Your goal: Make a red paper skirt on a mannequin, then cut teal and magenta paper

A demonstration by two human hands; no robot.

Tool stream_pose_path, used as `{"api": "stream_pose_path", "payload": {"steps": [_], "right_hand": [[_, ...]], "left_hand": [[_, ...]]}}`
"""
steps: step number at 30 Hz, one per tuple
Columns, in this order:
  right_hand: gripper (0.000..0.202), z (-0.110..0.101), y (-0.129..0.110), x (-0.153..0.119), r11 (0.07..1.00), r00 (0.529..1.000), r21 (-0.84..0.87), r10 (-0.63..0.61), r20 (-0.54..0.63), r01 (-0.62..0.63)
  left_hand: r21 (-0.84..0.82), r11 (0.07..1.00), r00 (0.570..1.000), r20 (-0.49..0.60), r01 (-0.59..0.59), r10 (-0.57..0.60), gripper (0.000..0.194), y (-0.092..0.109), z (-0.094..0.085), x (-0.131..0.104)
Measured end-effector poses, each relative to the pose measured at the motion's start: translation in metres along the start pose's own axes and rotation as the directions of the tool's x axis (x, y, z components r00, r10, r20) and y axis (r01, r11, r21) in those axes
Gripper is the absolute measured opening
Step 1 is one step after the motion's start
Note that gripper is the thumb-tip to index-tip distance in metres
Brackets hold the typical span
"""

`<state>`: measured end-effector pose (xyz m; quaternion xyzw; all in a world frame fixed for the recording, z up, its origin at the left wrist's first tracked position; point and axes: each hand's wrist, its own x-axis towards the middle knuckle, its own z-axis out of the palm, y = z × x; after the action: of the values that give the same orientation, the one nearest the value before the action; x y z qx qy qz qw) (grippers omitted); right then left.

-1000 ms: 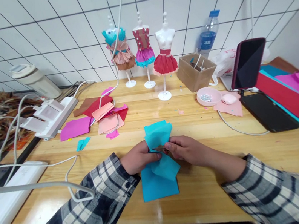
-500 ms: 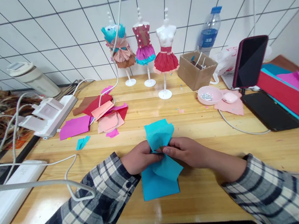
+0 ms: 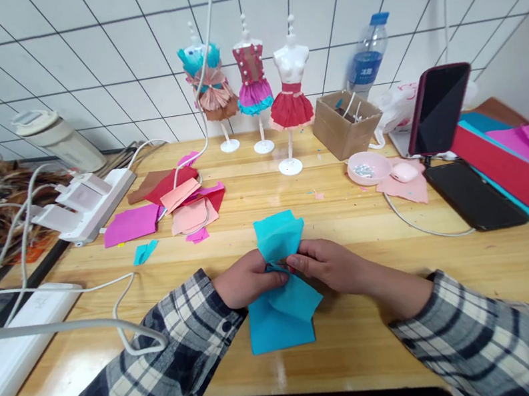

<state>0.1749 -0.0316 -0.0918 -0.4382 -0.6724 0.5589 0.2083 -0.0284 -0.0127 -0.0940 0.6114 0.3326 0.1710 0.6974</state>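
Note:
Both hands pinch a piece of turquoise paper (image 3: pixel 281 239) gathered at its middle, its upper part fanned above the fingers and its lower part spread below. My left hand (image 3: pixel 250 279) is closed on the paper's left side, thumb on top. From the right, my right hand (image 3: pixel 329 265) grips the same gather between thumb and fingers. A flat turquoise sheet (image 3: pixel 281 330) lies on the wooden table (image 3: pixel 366 350) beneath. Behind stand three small white mannequins, one in a turquoise and pink dress (image 3: pixel 212 88), one in a maroon and purple dress (image 3: pixel 251 75), one in a red skirt (image 3: pixel 290 106).
Coloured scraps (image 3: pixel 194 216) lie left of centre, near power strips (image 3: pixel 103 201) and loose cables. A cardboard box (image 3: pixel 346 127), pink dish (image 3: pixel 368 168), upright phone (image 3: pixel 439 108), black flat device (image 3: pixel 474 195) and long red paper (image 3: pixel 525 181) are at the right.
The top of the gathered paper has folded slightly and shifted, and the fingers of my right hand have moved a little at the pinch. The whole view has drifted slightly.

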Motion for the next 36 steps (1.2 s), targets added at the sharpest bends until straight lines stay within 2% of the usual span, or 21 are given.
{"api": "stream_pose_path", "payload": {"steps": [3,6,8,10,13,15,16,17,18,20,21,22,23,25,27,29,31,33,35,36], "right_hand": [[0.046,-0.006,0.000,-0.001,1.000,0.996,0.020,0.009,-0.084,-0.008],[0.051,-0.012,0.002,-0.004,0.996,0.982,0.082,-0.026,-0.186,0.042],[0.050,-0.011,0.003,-0.005,0.993,0.985,0.102,-0.046,-0.169,0.064],[0.049,-0.007,0.004,-0.005,0.998,0.990,0.058,-0.013,-0.141,0.022],[0.026,-0.002,0.004,-0.003,0.995,0.981,-0.074,0.049,-0.189,-0.064],[0.017,-0.004,0.004,-0.002,0.992,0.979,-0.111,0.034,-0.201,-0.057],[0.017,-0.007,0.005,-0.002,0.993,0.979,-0.111,0.009,-0.202,-0.032],[0.017,-0.011,0.005,-0.003,0.994,0.979,-0.108,-0.025,-0.201,0.003],[0.017,-0.016,0.005,-0.005,0.994,0.977,-0.103,-0.059,-0.205,0.039],[0.017,-0.023,0.006,-0.008,0.993,0.972,-0.080,-0.104,-0.212,0.089],[0.018,-0.025,0.005,-0.009,0.994,0.973,-0.047,-0.108,-0.202,0.101],[0.018,-0.026,0.004,-0.010,0.994,0.977,-0.002,-0.106,-0.185,0.107],[0.019,-0.026,0.002,-0.011,0.992,0.979,0.044,-0.106,-0.174,0.115],[0.021,-0.026,-0.006,-0.011,0.983,0.975,0.116,-0.116,-0.190,0.139],[0.022,-0.026,-0.019,-0.009,0.975,0.961,0.157,-0.118,-0.249,0.160],[0.021,-0.027,-0.036,-0.006,0.974,0.946,0.149,-0.117,-0.303,0.169],[0.019,-0.029,-0.055,-0.001,0.975,0.939,0.106,-0.152,-0.309,0.193],[0.017,-0.030,-0.072,0.004,0.972,0.938,0.072,-0.196,-0.287,0.225],[0.017,-0.031,-0.086,0.009,0.966,0.929,0.055,-0.225,-0.294,0.252],[0.017,-0.032,-0.090,0.010,0.965,0.919,0.044,-0.231,-0.320,0.258]], "left_hand": [[-0.006,0.999,0.999,-0.019,-0.037,0.037,0.034,0.004,-0.002,-0.001],[-0.033,0.992,0.991,-0.056,-0.120,0.118,0.052,0.010,-0.005,-0.002],[-0.043,0.987,0.978,-0.149,-0.153,0.145,0.058,0.013,-0.006,-0.002],[-0.041,0.993,0.959,-0.267,-0.110,0.096,0.057,0.013,-0.006,-0.001],[-0.016,1.000,0.932,-0.362,-0.019,0.012,0.058,0.010,-0.007,0.000],[0.057,0.997,0.907,-0.416,-0.050,0.069,0.056,0.008,-0.015,0.000],[0.098,0.990,0.876,-0.464,-0.098,0.132,0.054,0.008,-0.022,0.000],[0.134,0.978,0.825,-0.527,-0.158,0.205,0.051,0.010,-0.030,-0.002],[0.153,0.962,0.752,-0.602,-0.224,0.271,0.048,0.013,-0.040,-0.004],[0.162,0.902,0.557,-0.739,-0.401,0.380,0.040,0.022,-0.063,-0.010],[0.164,0.884,0.517,-0.759,-0.437,0.396,0.041,0.028,-0.074,-0.014],[0.131,0.886,0.526,-0.762,-0.445,0.377,0.043,0.033,-0.084,-0.018],[0.007,0.914,0.618,-0.734,-0.406,0.280,0.049,0.038,-0.092,-0.022],[-0.191,0.932,0.732,-0.673,-0.307,0.103,0.057,0.045,-0.104,-0.028],[-0.352,0.921,0.821,-0.567,-0.170,-0.065,0.046,0.046,-0.108,-0.032],[-0.397,0.917,0.895,-0.421,-0.038,-0.145,0.031,0.044,-0.106,-0.033],[-0.292,0.956,0.944,-0.319,-0.015,-0.083,0.037,0.040,-0.098,-0.032],[-0.036,0.990,0.946,-0.301,-0.135,0.118,0.043,0.037,-0.088,-0.030],[0.334,0.923,0.928,-0.245,-0.192,0.282,0.053,0.035,-0.079,-0.028],[0.517,0.842,0.919,-0.238,-0.154,0.314,0.055,0.035,-0.076,-0.028]]}}
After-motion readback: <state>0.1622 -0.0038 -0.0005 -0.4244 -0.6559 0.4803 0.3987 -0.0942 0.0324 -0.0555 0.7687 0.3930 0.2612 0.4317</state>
